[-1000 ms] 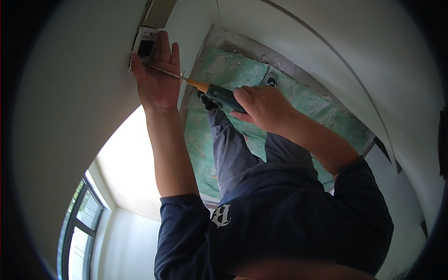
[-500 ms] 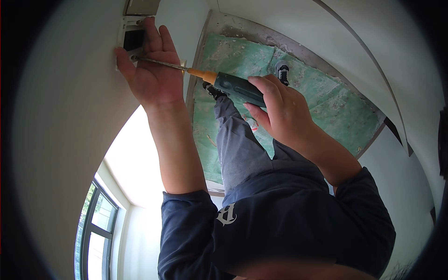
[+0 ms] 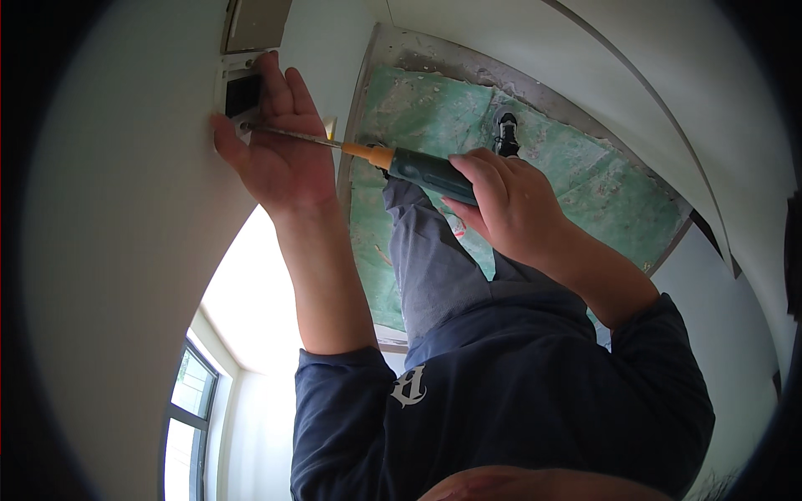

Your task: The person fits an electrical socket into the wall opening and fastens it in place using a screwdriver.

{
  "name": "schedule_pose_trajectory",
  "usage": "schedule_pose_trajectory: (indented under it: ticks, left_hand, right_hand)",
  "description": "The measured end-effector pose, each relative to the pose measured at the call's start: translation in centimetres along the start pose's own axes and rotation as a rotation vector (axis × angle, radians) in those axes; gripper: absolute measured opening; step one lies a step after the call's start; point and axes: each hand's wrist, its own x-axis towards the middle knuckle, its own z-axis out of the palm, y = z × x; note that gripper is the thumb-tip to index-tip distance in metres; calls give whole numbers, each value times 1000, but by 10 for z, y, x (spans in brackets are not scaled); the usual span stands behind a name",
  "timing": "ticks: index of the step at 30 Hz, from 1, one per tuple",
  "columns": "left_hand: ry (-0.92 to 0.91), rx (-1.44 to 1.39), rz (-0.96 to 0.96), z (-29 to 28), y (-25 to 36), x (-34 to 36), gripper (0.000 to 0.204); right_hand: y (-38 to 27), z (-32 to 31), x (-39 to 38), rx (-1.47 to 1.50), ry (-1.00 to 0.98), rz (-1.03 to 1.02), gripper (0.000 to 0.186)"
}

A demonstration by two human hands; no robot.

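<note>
My left hand point(image 3: 288, 159) is palm up at the wall, upper left, its thumb and fingertips holding the edges of a white fitting point(image 3: 223, 88) with a dark rectangular middle. Just above it sits a beige-grey cover point(image 3: 255, 23). A screwdriver point(image 3: 426, 174) with a dark green and orange handle runs across that palm, its metal tip at the fitting's lower screw position. My right hand point(image 3: 514, 204) is wrapped round the handle from the right. Part of the fitting is hidden by my left fingers.
A crumpled, dirty green sheet point(image 3: 585, 184) covers the floor beneath my feet point(image 3: 505, 134), bordered by a grey strip. A pale wall point(image 3: 125, 209) rises along the left, with a window point(image 3: 188, 392) at lower left. A white curved-looking panel point(image 3: 685, 100) stands at the right.
Since a second ago the view has shifted, and both hands sit differently in it. My right hand has turned slightly on the handle; the screwdriver's tip stays at the fitting.
</note>
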Motion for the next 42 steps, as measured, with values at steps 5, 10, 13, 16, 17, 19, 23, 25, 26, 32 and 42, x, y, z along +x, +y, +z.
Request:
schedule_pose_trajectory:
  ticks: [5, 10, 13, 16, 17, 19, 23, 25, 26, 32, 42]
  left_hand:
    - [-8, -66, -48, 1, 2, -3, 73]
    - [-23, -109, -81, 3, 3, 0, 77]
    - [-35, -103, -82, 4, 4, 0, 79]
    - [-33, -88, -80, 6, 5, -2, 80]
    - [-41, -96, -94, 7, 6, -2, 81]
    - [-26, -95, -103, 9, 6, -2, 81]
    - [-5, -76, -89, 10, 5, -3, 82]
    - [-11, -29, -63, 9, 4, -4, 84]
    - [-16, -13, -54, 9, 4, -4, 84]
    - [-35, -83, -96, 10, 5, -3, 87]
    - [-54, 21, -95, 17, 5, -3, 101]
  right_hand:
    - [5, 6, 3, -31, 119, -39, 56]
    - [11, 11, 6, 531, -109, 276, 45]
    - [11, 9, 5, 1367, -392, 728, 47]
    - [6, 4, 5, 1241, -353, 730, 48]
    - [2, 1, 5, 1079, -375, 660, 53]
    - [-4, -2, 7, 802, -242, 504, 53]
    - [-4, -12, 7, 544, -272, 399, 49]
    - [1, -14, 6, 350, -151, 301, 47]
    - [3, -13, 6, 255, -108, 278, 46]
    - [8, 3, 5, 197, 167, 115, 50]
    - [2, -9, 6, 1374, -530, 683, 39]
